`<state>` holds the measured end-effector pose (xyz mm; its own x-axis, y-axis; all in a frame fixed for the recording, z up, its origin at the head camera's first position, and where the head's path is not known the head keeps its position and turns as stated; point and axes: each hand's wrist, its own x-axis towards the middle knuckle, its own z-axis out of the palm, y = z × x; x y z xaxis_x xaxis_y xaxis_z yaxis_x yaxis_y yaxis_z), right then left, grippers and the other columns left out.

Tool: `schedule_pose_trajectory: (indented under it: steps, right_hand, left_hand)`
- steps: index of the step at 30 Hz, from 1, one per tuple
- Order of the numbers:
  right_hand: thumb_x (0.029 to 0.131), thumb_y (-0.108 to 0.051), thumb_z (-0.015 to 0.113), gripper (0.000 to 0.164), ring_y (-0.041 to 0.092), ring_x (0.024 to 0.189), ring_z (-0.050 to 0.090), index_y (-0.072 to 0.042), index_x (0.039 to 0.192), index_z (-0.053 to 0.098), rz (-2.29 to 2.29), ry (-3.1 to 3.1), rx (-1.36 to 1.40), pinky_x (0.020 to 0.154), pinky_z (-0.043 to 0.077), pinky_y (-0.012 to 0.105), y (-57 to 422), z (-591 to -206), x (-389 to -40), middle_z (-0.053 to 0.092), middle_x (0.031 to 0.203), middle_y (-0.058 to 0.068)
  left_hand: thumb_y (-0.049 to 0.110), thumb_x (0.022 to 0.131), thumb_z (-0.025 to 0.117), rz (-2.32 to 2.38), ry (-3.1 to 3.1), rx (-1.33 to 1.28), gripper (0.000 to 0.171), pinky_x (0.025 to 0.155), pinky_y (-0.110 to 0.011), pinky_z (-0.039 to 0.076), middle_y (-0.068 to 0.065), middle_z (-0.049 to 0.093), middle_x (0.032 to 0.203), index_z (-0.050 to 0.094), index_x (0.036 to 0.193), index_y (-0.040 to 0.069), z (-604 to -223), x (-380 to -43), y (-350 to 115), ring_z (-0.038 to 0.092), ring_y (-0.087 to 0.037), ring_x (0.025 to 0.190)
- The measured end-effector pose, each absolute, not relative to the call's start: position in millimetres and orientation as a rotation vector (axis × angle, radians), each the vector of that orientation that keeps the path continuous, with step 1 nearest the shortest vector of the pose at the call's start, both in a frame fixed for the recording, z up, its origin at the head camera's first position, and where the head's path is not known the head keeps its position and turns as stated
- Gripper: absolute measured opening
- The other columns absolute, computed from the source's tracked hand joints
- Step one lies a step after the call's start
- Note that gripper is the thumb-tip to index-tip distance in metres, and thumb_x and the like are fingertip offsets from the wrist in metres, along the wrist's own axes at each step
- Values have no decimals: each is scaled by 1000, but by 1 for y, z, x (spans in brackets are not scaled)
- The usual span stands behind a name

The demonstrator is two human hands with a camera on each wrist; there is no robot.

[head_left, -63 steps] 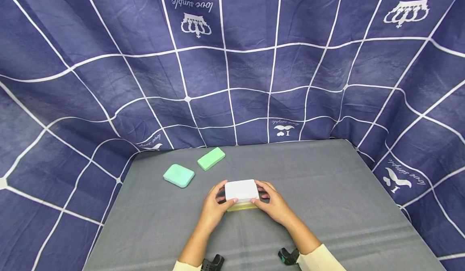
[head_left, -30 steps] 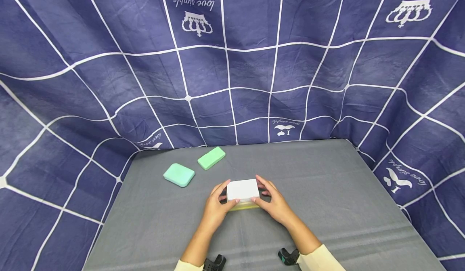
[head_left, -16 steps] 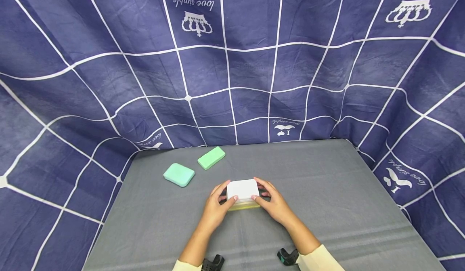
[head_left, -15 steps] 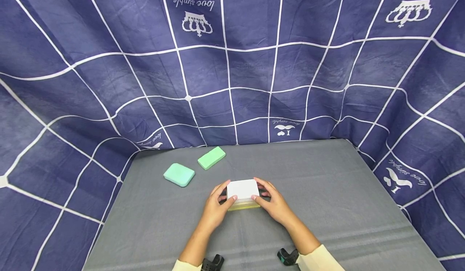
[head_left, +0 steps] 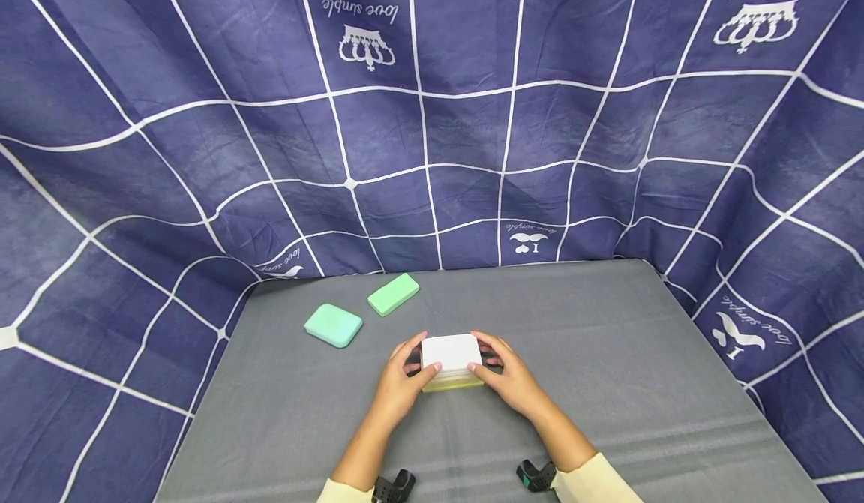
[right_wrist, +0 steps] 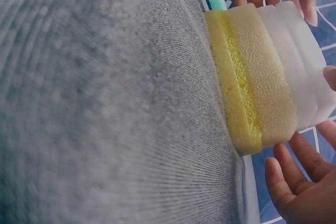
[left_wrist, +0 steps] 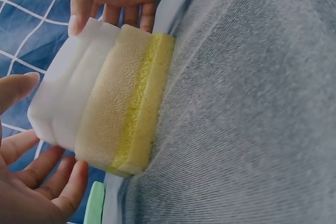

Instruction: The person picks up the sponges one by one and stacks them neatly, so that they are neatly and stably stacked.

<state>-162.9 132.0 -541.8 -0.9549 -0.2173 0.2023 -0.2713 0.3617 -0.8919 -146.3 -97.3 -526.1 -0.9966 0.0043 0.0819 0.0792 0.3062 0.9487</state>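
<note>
A stack of sponges stands on the grey cloth in front of me. At its bottom lies a yellow sponge (left_wrist: 152, 103), with a beige sponge (left_wrist: 113, 98) above it. White sponge (head_left: 451, 351), in what look like two layers, tops the stack. My left hand (head_left: 397, 384) holds the stack's left side near the top, fingertips at the white and beige edges and thumb by the near top edge. Mirroring it, my right hand (head_left: 511, 381) holds the right side, thumb at the near top corner. The far face of the stack is hidden in the head view.
Farther back on the left, a mint-coloured sponge (head_left: 334, 325) with rounded corners and a light green rectangular sponge (head_left: 394, 294) lie on the grey cloth (head_left: 574, 323). A blue curtain with white lines (head_left: 472, 128) hangs behind and on both sides.
Both hands stay around the stack. Since a second ago, the right fingertips have drawn in at the far corner and the thumbs have shifted slightly on the near edge. The other sponges have not moved.
</note>
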Motion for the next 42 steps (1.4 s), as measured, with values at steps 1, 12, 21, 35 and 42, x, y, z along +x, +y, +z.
schedule_pose_trajectory:
  steps: [1,12,21,35,42]
  right_hand:
    - [90,-14,76,58,35,124,58,-10,144,54,1686,-2556,465,98,49,57,133,-544,-164,59,136,13]
    - [91,-28,76,59,27,126,58,-12,144,55,1706,-2580,492,99,51,45,138,-542,-166,59,138,5]
    - [90,-23,77,59,28,126,58,-14,144,55,1727,-2581,469,100,49,50,137,-541,-166,58,138,6]
    - [90,-9,74,54,37,122,58,-5,141,56,1716,-2555,464,98,49,54,129,-509,-151,59,134,16]
    - [90,-18,77,58,30,125,58,-12,144,55,1709,-2592,455,99,50,49,135,-540,-166,59,136,10]
  left_hand:
    - [22,85,81,-1809,-2470,-78,61,95,-45,55,-14,60,132,58,141,12,-525,-147,-98,65,-32,112]
    - [18,86,81,-1758,-2299,39,58,101,-55,50,-12,59,136,59,140,10,-509,-159,-121,56,-32,129]
    - [17,85,82,-1697,-2232,202,62,104,-54,48,-13,56,138,57,141,8,-503,-172,-147,52,-30,131]
    - [10,83,81,-1548,-2187,379,68,106,-49,47,-20,50,140,52,145,3,-505,-191,-196,51,-37,131]
    - [15,86,79,-1507,-2238,458,72,108,-52,44,-23,46,145,47,149,2,-507,-197,-219,51,-43,129]
